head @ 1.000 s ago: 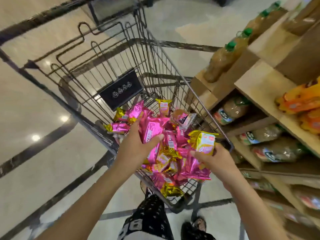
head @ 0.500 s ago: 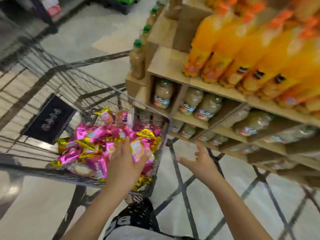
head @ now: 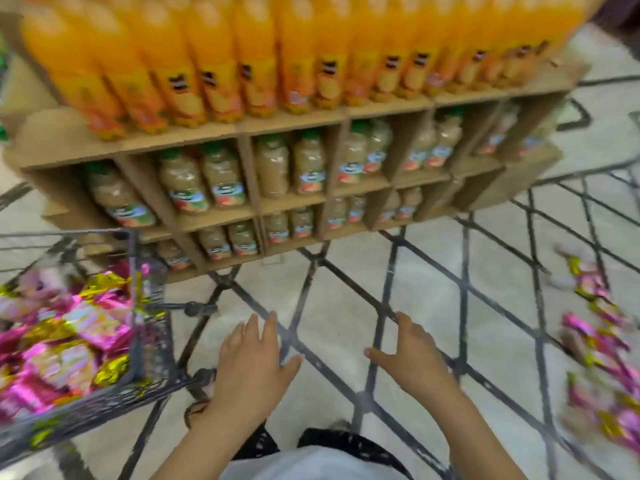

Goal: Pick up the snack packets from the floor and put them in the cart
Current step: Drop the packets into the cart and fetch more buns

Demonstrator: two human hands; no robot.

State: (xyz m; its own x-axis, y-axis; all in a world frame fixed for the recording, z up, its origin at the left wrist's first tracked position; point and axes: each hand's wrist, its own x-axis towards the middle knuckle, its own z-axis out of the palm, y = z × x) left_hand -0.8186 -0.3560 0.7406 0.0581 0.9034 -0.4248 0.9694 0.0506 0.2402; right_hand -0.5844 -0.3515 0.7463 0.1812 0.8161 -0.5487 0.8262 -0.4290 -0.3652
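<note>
Pink and gold snack packets (head: pixel 602 403) lie on the floor (head: pixel 346 306) at 3 o'clock; more fill the cart (head: pixel 154 348) at 9 o'clock. At 6 o'clock, left hand (head: pixel 249 368) and right hand (head: pixel 415 362): fingers spread, holding nothing.

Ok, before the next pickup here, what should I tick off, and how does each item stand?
1. Left hand free: ok, open, holding nothing.
2. Right hand free: ok, open, holding nothing.
3. Pink and gold foil snack packets located: ok, scattered on the tiled floor at the right.
4. Packets reachable without stepping: cannot tell.
5. Grey wire shopping cart nearby: ok, at the left, packets inside.
6. Floor cleared: not ok.
</note>
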